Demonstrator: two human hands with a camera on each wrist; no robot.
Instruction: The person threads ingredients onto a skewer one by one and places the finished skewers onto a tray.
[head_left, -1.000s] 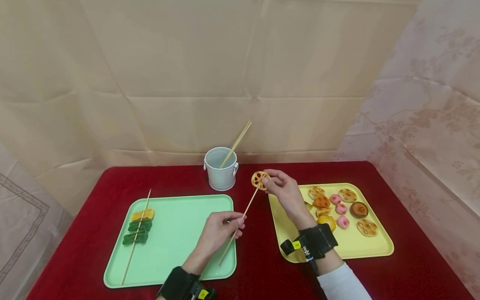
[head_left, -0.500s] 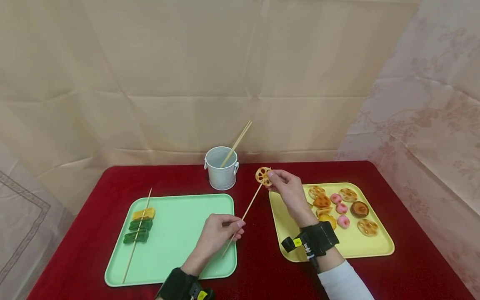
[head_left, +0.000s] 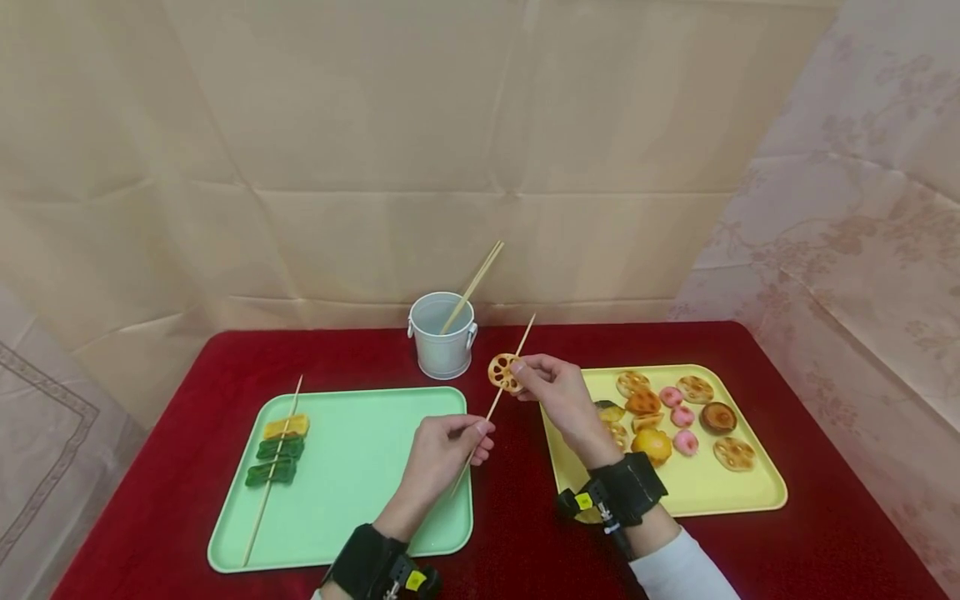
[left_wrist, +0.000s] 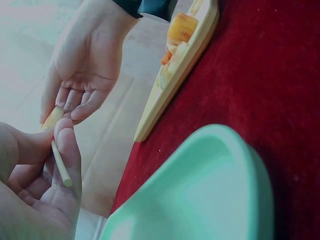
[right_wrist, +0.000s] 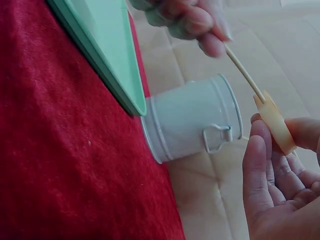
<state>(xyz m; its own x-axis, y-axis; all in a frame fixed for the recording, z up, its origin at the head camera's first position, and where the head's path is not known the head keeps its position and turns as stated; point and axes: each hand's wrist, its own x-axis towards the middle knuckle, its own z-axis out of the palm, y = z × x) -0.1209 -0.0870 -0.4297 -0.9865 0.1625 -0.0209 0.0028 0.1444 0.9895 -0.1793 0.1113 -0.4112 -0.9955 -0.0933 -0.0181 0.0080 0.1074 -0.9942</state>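
My left hand (head_left: 442,450) pinches a thin wooden skewer (head_left: 527,333) between thumb and fingers, over the right edge of the green tray (head_left: 360,483). The skewer leans up and to the right. A slice of lotus root (head_left: 504,372) is threaded on it above my left hand, and the pointed end sticks out beyond the slice. My right hand (head_left: 558,396) pinches that slice by its rim. In the right wrist view, the slice (right_wrist: 277,125) is edge-on between thumb and fingers, with the skewer (right_wrist: 245,74) running into it.
A loaded skewer with green pieces (head_left: 272,473) and a yellow piece (head_left: 285,427) lies on the green tray's left. A white bucket (head_left: 444,354) holding skewers stands behind. The yellow tray (head_left: 720,496) carries lotus slices, pink pieces (head_left: 686,442) and a mushroom (head_left: 717,418).
The lotus root slice was at the skewer's upper tip; it has slid down the skewer toward my left hand, and the tip now shows above it. My right hand moved down-left with it.
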